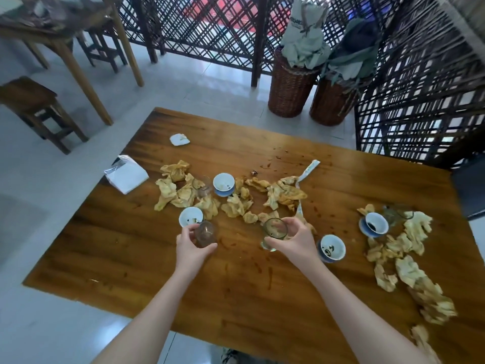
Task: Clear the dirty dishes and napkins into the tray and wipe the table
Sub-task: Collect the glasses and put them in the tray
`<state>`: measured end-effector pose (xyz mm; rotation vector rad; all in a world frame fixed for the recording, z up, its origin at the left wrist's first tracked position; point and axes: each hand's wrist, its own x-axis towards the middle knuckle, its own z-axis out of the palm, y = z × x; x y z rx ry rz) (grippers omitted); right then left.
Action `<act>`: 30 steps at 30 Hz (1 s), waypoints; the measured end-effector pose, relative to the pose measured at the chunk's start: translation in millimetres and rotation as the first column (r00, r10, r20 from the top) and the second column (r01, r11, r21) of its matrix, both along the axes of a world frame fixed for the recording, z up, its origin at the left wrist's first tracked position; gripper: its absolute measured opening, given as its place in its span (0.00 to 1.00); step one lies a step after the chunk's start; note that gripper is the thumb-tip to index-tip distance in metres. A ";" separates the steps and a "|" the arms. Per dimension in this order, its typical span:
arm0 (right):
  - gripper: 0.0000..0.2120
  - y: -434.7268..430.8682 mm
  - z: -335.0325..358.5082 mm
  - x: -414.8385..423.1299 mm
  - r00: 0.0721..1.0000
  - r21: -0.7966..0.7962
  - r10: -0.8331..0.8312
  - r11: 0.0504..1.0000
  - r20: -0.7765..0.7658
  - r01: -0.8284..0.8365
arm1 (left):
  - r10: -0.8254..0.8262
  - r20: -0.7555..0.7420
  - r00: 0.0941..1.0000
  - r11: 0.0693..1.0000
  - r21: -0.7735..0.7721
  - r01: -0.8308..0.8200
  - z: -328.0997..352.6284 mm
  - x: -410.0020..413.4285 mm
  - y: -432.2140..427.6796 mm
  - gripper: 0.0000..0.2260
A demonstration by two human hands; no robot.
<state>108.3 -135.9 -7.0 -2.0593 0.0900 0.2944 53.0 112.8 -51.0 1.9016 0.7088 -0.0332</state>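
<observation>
Napkins [181, 190], crumpled and stained tan, lie in heaps across the wooden bench [118, 258] in the head view, with another heap [409, 274] along its right side. Among them stand the dishes. The left hand [193, 246] curls its fingers round a small glass [206, 233], just beside a white-and-blue cup [191, 216]. The right hand [295, 239] wraps thumb and fingers round a taller glass [274, 232] near the middle of the bench. Whether either glass is off the wood I cannot tell. A centre cup [223, 183] sits among the napkins with a third glass [202, 186] beside it. A near cup [332, 248] stands just right of the right hand, and a far cup [374, 224] rests on a saucer further right. A folded white stack [127, 173] lies at the left edge. No tray is in view.

The glasses are probably light, stiff and breakable, and smooth enough to slip if wet, so a hold round the wall at mid-height suits them better than the rim. The cups look thin and hold dark dregs, so they are best kept upright and lifted by the sides or by the saucer. The napkins should be soft and nearly weightless, perhaps damp, and easy to gather by the handful. Brown smears [258, 264] and leaf bits on the wood are left for the wipe.
</observation>
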 end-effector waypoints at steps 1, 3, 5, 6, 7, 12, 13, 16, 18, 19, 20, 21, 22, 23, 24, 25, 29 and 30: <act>0.24 -2.8 -1.4 -1.8 1.000 -0.002 -0.017 1.000 -0.004 0.017 | 0.003 0.013 1.000 1.000 0.005 -0.003 -0.8 2.6 -2.3 0.31; 0.26 -9.3 -4.2 -6.3 0.998 -0.003 -0.055 0.999 -0.016 0.055 | 0.002 0.037 0.999 1.000 0.024 -0.002 -2.2 7.1 -7.4 0.33; 0.29 -16.2 -6.5 -11.4 0.995 -0.011 -0.096 0.995 -0.027 0.095 | 0.001 0.044 0.999 0.998 0.059 -0.004 -3.1 11.2 -13.4 0.34; 0.31 -19.6 -7.6 -13.7 0.993 -0.018 -0.113 0.993 -0.027 0.113 | -0.001 0.040 0.999 0.997 0.080 -0.003 -3.7 13.0 -16.5 0.34; 0.31 -23.0 -8.6 -16.4 0.991 -0.023 -0.131 0.991 -0.026 0.131 | -0.006 0.036 0.999 0.995 0.102 0.002 -4.6 14.7 -19.4 0.34; 0.30 -44.9 -8.8 -34.6 0.978 -0.056 -0.208 0.977 -0.012 0.207 | -0.010 0.025 1.000 0.984 0.179 0.005 -6.4 19.3 -25.8 0.30; 0.30 -50.1 -8.6 -38.6 0.975 -0.053 -0.221 0.974 -0.020 0.220 | 0.001 0.037 0.999 0.985 0.173 -0.007 -4.8 20.3 -25.7 0.29; 0.30 -64.3 -7.0 -48.5 0.966 -0.031 -0.256 0.967 -0.035 0.255 | -0.012 0.106 0.994 0.988 0.154 -0.005 6.1 26.0 -29.2 0.28; 0.31 -72.6 -5.0 -54.5 0.961 -0.010 -0.274 0.962 -0.038 0.274 | -0.041 0.140 0.989 0.992 0.126 0.023 16.5 31.1 -38.9 0.27; 0.31 -77.1 -3.9 -57.7 0.958 0.003 -0.285 0.959 -0.034 0.285 | -0.058 0.157 0.986 0.993 0.113 0.040 22.2 33.3 -46.7 0.26; 0.30 -82.0 -2.4 -60.9 0.955 0.013 -0.297 0.955 -0.026 0.297 | -0.077 0.174 0.982 0.993 0.102 0.059 27.7 34.8 -56.0 0.26; 0.29 -87.3 -0.2 -64.2 0.951 0.022 -0.310 0.950 -0.019 0.310 | -0.099 0.189 0.977 0.992 0.097 0.081 33.1 35.8 -66.5 0.26; 0.29 -93.5 2.3 -67.5 0.947 0.031 -0.322 0.946 -0.013 0.322 | -0.124 0.201 0.972 0.989 0.099 0.106 38.0 36.5 -78.2 0.26; 0.29 -100.4 4.5 -70.7 0.943 0.040 -0.334 0.942 -0.007 0.334 | -0.153 0.211 0.965 0.986 0.102 0.134 42.7 36.4 -90.5 0.26; 0.28 -108.5 6.7 -74.6 0.939 0.046 -0.344 0.938 0.004 0.344 | -0.180 0.219 0.959 0.982 0.101 0.161 47.1 35.2 -103.7 0.26; 0.29 -117.5 8.9 -79.0 0.935 0.047 -0.355 0.934 0.017 0.354 | -0.204 0.226 0.952 0.978 0.098 0.186 51.0 33.4 -117.8 0.27; 0.29 -163.6 16.2 -101.0 0.912 0.056 -0.407 0.913 0.042 0.405 | -0.291 0.255 0.922 0.957 0.089 0.277 64.2 18.7 -180.0 0.26; 0.28 -177.1 17.8 -107.5 0.904 0.059 -0.424 0.905 0.048 0.421 | -0.315 0.260 0.913 0.949 0.082 0.304 66.0 13.9 -196.1 0.25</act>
